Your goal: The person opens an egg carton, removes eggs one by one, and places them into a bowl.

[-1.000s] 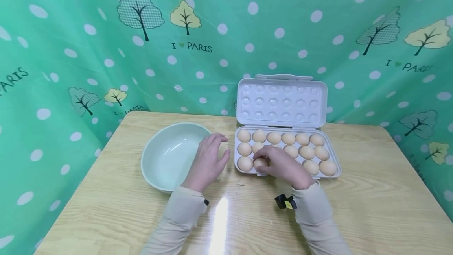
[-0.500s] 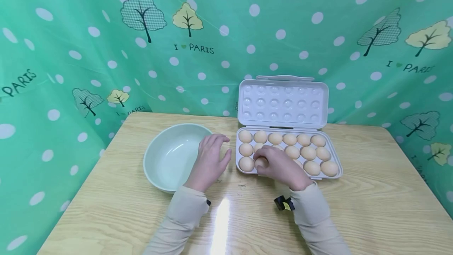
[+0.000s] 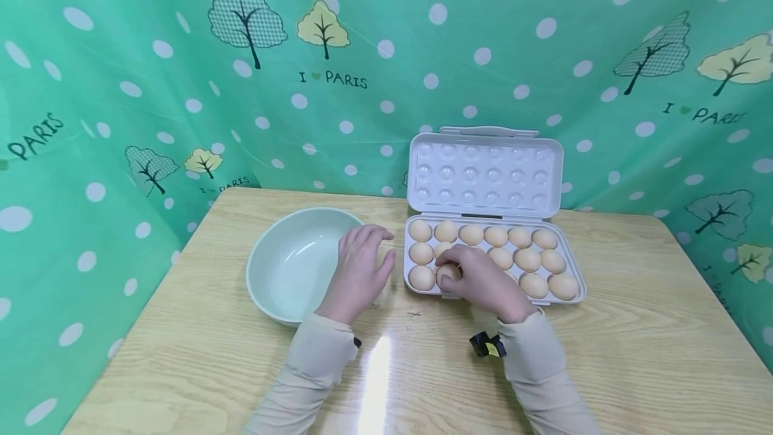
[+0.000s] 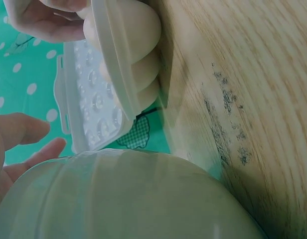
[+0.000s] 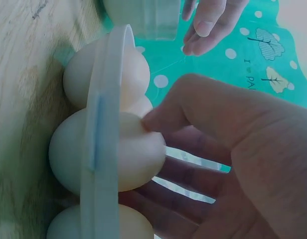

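Note:
My right hand (image 3: 485, 282) reaches over the front row of a pale egg carton (image 3: 581, 282). Its thumb and fingers pinch an egg (image 3: 447, 275), second from the left, which sits in its hollow. In the right wrist view the thumb presses the side of that egg (image 5: 138, 162), with the fingers behind it. My left hand (image 3: 358, 268) hovers at the right side of a pale green bowl (image 3: 290, 280), fingers loosely bent and holding nothing. Other eggs (image 3: 528, 260) fill the hollows around the right hand, which hides some of them.
The carton's dimpled lid (image 3: 486, 180) stands upright at the back, against a green dotted curtain (image 3: 362, 12). Bowl and carton stand side by side on a wooden table (image 3: 423, 368), with a narrow gap between them.
The head view has shifted slightly. Both hands keep nearly the same places, the right hand's fingers still around the same egg.

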### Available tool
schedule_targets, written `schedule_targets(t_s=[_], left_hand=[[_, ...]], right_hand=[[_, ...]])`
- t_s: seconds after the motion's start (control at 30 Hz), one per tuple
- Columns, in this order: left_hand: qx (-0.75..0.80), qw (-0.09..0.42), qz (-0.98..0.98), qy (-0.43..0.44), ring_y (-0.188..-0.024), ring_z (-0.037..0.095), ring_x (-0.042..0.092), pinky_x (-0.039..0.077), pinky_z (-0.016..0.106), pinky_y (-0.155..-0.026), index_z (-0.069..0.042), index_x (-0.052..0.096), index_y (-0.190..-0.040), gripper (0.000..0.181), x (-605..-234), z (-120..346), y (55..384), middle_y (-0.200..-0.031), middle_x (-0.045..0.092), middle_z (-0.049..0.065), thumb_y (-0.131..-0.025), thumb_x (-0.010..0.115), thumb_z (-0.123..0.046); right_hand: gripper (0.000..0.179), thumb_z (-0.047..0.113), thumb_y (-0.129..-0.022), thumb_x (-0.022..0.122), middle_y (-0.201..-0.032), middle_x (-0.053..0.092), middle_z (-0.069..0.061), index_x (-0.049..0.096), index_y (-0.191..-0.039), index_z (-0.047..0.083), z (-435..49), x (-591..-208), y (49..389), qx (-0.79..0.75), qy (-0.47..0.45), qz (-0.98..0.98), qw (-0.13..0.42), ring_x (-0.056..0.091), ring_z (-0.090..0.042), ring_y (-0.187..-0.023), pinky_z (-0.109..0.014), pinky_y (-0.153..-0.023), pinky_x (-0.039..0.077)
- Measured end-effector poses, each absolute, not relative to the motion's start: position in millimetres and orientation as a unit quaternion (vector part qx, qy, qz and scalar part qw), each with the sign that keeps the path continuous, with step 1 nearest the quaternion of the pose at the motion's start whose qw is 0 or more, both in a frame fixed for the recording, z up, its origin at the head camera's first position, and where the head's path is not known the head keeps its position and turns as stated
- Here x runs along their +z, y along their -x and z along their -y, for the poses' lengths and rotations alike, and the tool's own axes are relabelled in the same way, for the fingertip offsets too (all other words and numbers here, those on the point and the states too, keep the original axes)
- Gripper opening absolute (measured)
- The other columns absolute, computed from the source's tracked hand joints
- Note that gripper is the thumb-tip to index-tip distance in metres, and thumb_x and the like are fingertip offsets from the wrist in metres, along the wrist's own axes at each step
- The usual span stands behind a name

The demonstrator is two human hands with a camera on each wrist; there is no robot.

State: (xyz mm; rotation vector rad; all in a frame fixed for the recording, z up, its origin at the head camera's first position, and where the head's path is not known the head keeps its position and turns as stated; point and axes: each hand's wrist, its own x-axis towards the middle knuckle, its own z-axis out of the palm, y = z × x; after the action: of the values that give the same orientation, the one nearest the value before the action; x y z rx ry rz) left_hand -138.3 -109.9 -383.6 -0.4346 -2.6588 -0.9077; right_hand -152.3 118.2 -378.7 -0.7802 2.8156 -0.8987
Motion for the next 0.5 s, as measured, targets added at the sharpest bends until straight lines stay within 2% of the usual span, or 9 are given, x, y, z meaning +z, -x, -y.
schedule_targets(t_s=[0.13,0.33,0.5], left_hand=[[-0.314,0.152,0.925,0.149,-0.123,0.028,0.05,0.026,0.046,-0.117,-0.006,0.066,-0.114,0.021,-383.7,109.7,138.6,-0.122,0.063,0.007,-0.094,0.064,-0.012],[-0.316,0.153,0.925,0.146,-0.123,0.029,0.05,0.025,0.046,-0.117,-0.005,0.066,-0.114,0.021,-382.3,109.6,138.3,-0.122,0.063,0.008,-0.094,0.064,-0.012],[-0.315,0.154,0.925,0.146,-0.123,0.029,0.05,0.026,0.046,-0.116,-0.005,0.066,-0.114,0.021,-382.5,109.5,138.2,-0.122,0.063,0.008,-0.094,0.065,-0.012]], right_hand=[[0.017,0.006,-0.084,0.067,-0.091,0.07,-0.003,0.074,-0.1,0.002,-118.8,-378.2,152.1,-0.283,0.252,-0.924,0.048,0.06,-0.013,-0.083,-0.031,-0.076,0.054],[0.013,0.004,-0.08,0.075,-0.085,0.068,0.003,0.073,-0.092,0.008,-118.6,-379.7,152.4,-0.266,0.265,-0.926,0.046,0.059,-0.011,-0.08,-0.031,-0.077,0.052],[0.013,0.003,-0.079,0.074,-0.083,0.068,0.003,0.073,-0.091,0.007,-118.8,-379.3,152.5,-0.269,0.269,-0.924,0.037,0.058,-0.011,-0.078,-0.03,-0.074,0.052]])
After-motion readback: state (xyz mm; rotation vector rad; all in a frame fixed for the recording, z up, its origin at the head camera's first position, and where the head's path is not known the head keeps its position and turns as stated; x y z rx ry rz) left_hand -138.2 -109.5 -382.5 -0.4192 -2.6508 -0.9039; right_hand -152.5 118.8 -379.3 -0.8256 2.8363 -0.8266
